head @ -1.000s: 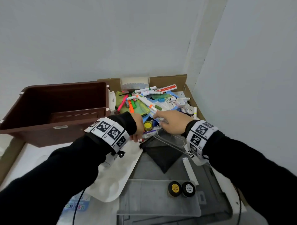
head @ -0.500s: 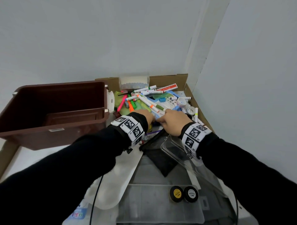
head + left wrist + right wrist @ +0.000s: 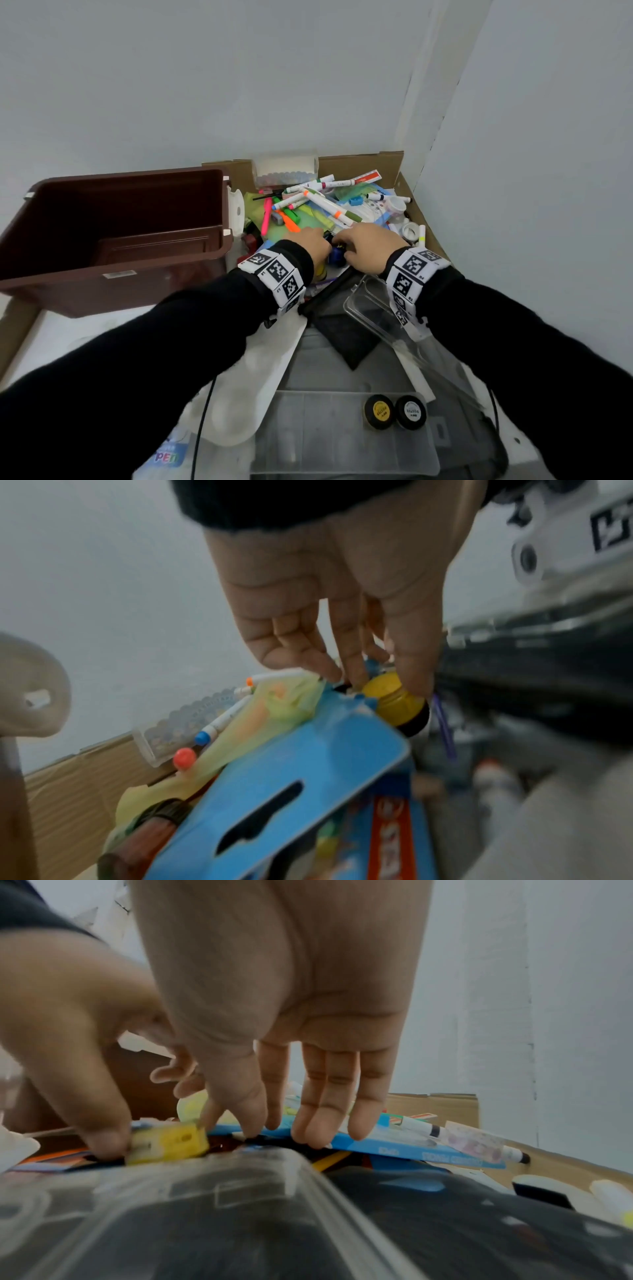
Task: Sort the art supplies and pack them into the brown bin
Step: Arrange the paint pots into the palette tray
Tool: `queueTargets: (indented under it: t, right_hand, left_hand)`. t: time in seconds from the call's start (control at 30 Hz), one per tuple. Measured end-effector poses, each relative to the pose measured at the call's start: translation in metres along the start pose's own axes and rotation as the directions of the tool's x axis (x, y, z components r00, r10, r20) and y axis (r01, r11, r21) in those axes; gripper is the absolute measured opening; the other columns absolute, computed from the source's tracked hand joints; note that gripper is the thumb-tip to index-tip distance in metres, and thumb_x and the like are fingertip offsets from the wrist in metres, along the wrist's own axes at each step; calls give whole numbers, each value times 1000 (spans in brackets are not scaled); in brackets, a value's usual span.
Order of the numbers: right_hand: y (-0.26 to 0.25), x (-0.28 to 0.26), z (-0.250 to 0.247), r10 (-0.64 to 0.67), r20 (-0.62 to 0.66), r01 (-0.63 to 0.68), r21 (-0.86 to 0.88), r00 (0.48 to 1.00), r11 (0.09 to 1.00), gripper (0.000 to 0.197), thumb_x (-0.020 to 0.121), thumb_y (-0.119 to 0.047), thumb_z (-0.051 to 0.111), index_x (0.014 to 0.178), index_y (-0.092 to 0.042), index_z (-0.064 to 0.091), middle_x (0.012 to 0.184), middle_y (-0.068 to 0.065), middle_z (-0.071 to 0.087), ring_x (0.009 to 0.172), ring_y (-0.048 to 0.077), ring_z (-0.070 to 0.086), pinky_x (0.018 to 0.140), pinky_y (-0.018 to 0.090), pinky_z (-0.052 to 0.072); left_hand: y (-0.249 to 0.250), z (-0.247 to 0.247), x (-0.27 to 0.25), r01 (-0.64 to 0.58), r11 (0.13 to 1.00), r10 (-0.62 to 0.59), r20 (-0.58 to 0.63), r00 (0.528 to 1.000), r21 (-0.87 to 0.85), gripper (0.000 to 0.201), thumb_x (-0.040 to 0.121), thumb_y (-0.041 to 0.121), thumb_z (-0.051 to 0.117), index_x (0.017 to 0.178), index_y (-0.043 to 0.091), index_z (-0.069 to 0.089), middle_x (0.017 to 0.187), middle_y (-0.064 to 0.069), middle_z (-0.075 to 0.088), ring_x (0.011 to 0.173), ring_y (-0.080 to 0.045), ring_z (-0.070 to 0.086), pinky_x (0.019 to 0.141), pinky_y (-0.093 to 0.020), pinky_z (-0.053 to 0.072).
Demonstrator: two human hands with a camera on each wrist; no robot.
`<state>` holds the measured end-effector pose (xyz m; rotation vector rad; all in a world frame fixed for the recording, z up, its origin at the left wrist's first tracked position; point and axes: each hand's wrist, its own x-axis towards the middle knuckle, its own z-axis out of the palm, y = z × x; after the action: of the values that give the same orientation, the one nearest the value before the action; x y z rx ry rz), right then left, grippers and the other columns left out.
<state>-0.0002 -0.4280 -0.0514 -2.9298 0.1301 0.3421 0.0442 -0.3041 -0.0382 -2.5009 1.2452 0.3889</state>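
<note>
Walls (image 3: 239, 85), pale and plain, fill the upper frame and meet in a corner at upper right. We find the brown bin (image 3: 113, 240) at centre left, a cardboard tray (image 3: 359, 164) of markers (image 3: 329, 205) beside it. The left hand (image 3: 342, 601) pinches a yellow-capped jar (image 3: 394, 699) at frame centre; the right hand (image 3: 291, 1015) rests extended fingers on a blue box (image 3: 411, 1150).
</note>
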Motion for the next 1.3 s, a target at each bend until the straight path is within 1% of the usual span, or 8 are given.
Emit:
queueTargets:
  t: [0.2,0.43,0.57,0.67,0.83,1.0,1.17,1.3]
  right_hand:
    - [-9,14,3,16,60,-6,-163,998,987,32,86,-20,59,118,-18,60,112,8,62,101,26,58,72,32,49]
    - [-17,20,3,63,31,-54,-250,998,967,28,79,-30,70,101,-13,67,91,5,63,80,23,58,60,28,41]
    - [-12,13,-1,55,4,-54,-100,998,993,29,78,-34,70,86,-7,68,76,6,60,76,25,59,50,22,36]
    - [-9,2,-10,22,-5,-22,67,1000,998,30,80,-28,69,99,-4,65,94,10,63,86,25,58,63,26,40]
    - [-12,-40,-32,4,-83,18,263,997,965,26,77,-24,71,93,-18,52,77,-8,52,70,10,49,55,19,35]
    - [-15,-106,-39,-45,-93,70,294,995,953,19,79,-25,68,92,-25,55,74,-6,58,61,5,51,59,21,43]
    - [-14,-177,-8,-60,-110,97,378,992,921,19,77,-24,68,95,-24,63,71,-7,60,59,-1,51,55,11,37]
    - [-14,-221,36,-28,-90,63,412,996,909,22,78,-24,68,99,-25,61,71,-15,55,67,-7,52,60,8,38]
  left_hand:
    - [-16,-4,-29,29,860,-128,-161,979,-509,25,80,28,63,93,9,54,93,-10,58,84,-26,57,70,-33,47]
    - [-31,11,-64,59,716,-269,-198,943,-696,28,74,24,69,87,19,43,78,1,51,66,-13,49,52,-21,39]
    - [-30,21,-82,98,604,-316,-125,940,-791,25,80,25,62,99,27,47,70,5,53,60,-7,51,49,-17,39]
    - [-24,25,-97,95,545,-318,-100,943,-833,22,80,22,60,100,29,52,69,4,56,63,-12,55,54,-18,43]
    - [-1,28,-117,90,483,-306,-72,949,-871,12,76,16,62,85,24,60,76,-2,61,65,-17,56,66,-26,49]
    - [30,30,-140,-19,468,-244,-150,958,-884,20,73,13,63,88,25,57,67,11,52,57,-3,47,48,-7,35]
    - [63,44,-160,-113,452,-180,-214,960,-885,38,69,8,64,95,32,49,78,15,54,64,-2,49,58,-9,38]
    - [87,61,-165,-97,343,-148,-156,977,-934,41,68,2,69,96,29,55,91,6,61,82,-14,58,79,-26,50]
